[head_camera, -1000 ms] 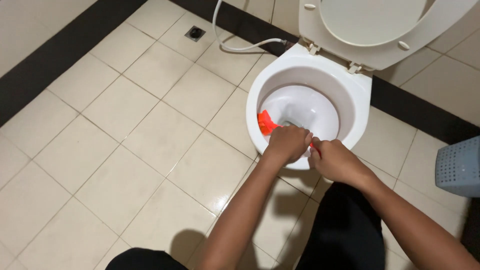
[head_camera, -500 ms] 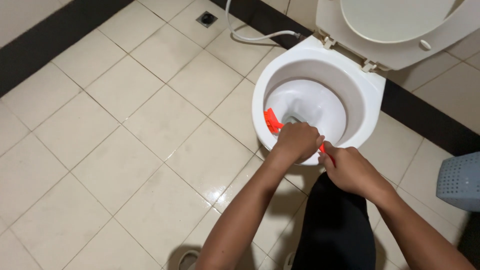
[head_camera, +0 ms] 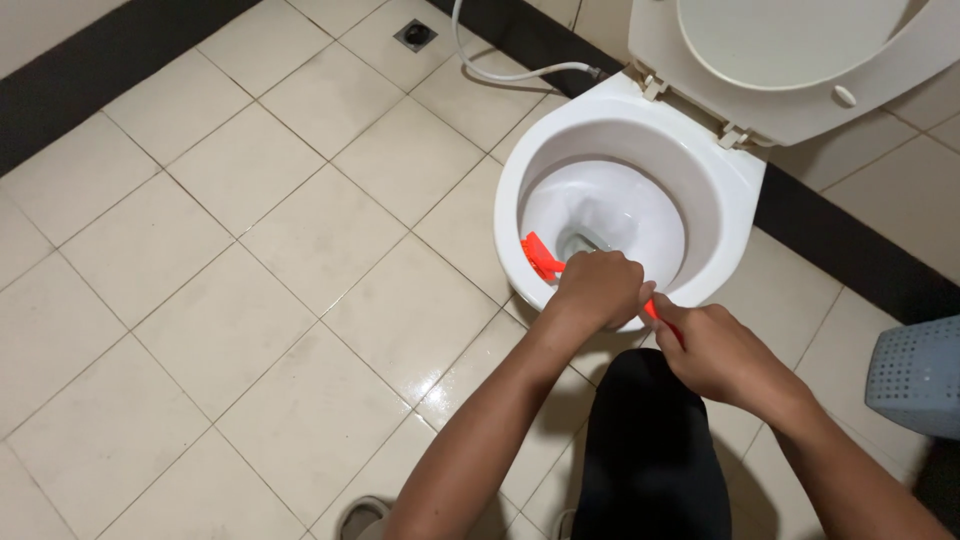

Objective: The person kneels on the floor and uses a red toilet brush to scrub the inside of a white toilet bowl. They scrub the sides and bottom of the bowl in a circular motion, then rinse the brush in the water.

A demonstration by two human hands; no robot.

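Both hands close their grip on the orange toilet brush (head_camera: 545, 258), left hand (head_camera: 598, 290) wrapped farther down the handle and right hand (head_camera: 712, 352) at its near end, so its head (bristles against the near-left inner wall) sits inside the white toilet bowl (head_camera: 735, 190), lid raised behind.

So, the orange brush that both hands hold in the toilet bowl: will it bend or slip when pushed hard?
The orange brush looks like thin plastic, so its handle may flex a little under pressure. The left hand and the right hand both grip it, which probably steadies it. The bowl looks glossy, so the head might slide easily.
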